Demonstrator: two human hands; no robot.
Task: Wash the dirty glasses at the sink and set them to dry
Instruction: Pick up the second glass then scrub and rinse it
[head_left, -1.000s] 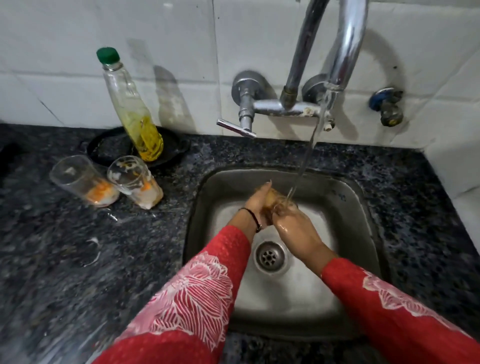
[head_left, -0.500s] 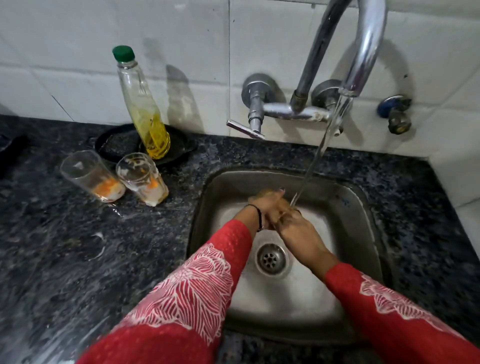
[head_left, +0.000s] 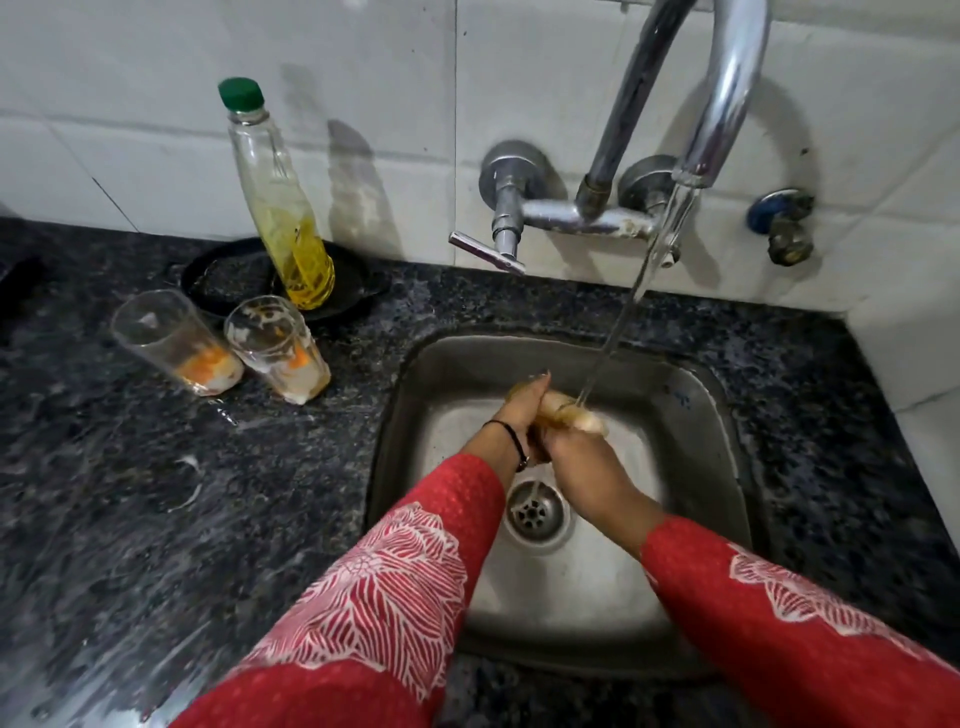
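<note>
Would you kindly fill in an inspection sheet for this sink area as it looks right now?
Surface: dark speckled countertop with wet streaks; steel sink set into it.
Job's things: held glass is under the water stream from the tap; left dirty glass and right dirty glass stand on the countertop left of the sink, with orange and white residue inside.
Clutter: bottle of yellow liquid with a green cap, on a black dish by the wall.
Hands: left hand and right hand both grip the held glass over the sink.
Cables: nothing seen.
Surroundings: white tiled wall; blue-handled valve right of the tap.
</note>
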